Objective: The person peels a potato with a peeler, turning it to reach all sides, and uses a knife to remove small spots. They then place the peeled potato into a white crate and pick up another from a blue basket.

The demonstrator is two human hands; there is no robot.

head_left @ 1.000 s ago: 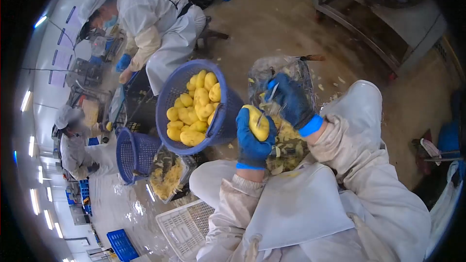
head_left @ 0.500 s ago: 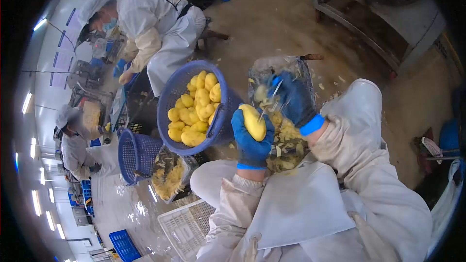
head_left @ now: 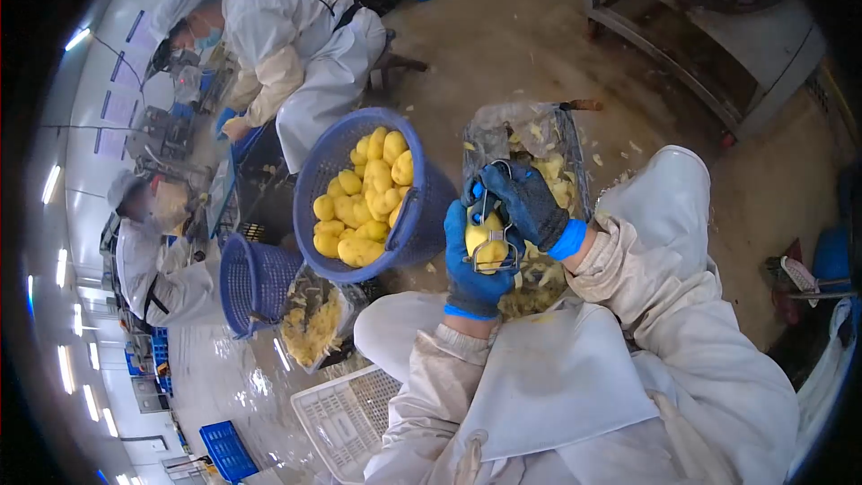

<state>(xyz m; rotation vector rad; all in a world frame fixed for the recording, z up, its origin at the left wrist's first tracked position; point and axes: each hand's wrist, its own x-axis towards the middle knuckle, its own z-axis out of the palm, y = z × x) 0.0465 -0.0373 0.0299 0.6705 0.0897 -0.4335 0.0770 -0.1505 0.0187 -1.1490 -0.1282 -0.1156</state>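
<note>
My left hand [head_left: 470,277], in a blue glove, is wrapped round a yellow potato [head_left: 483,235]. My right hand [head_left: 532,204], gloved in blue too, is closed on a metal peeler [head_left: 515,262] whose wide head lies across the potato's near end. Both hands meet over a crate [head_left: 576,151] lined with plastic and strewn with peelings. To the left of my hands stands a blue-purple basket [head_left: 316,175] full of peeled potatoes [head_left: 364,198]. My fingers hide part of the potato and of the peeler's handle.
A second purple basket [head_left: 235,283] and a container of peelings [head_left: 314,332] stand at left. Beside my leg lies a white crate [head_left: 346,413]. Two co-workers [head_left: 287,45] sit further off. A metal machine stand [head_left: 682,54] is at upper right.
My right hand, blurred and off to the right before, has come left and down, bringing the peeler onto the potato. The left hand has turned the potato's end lower.
</note>
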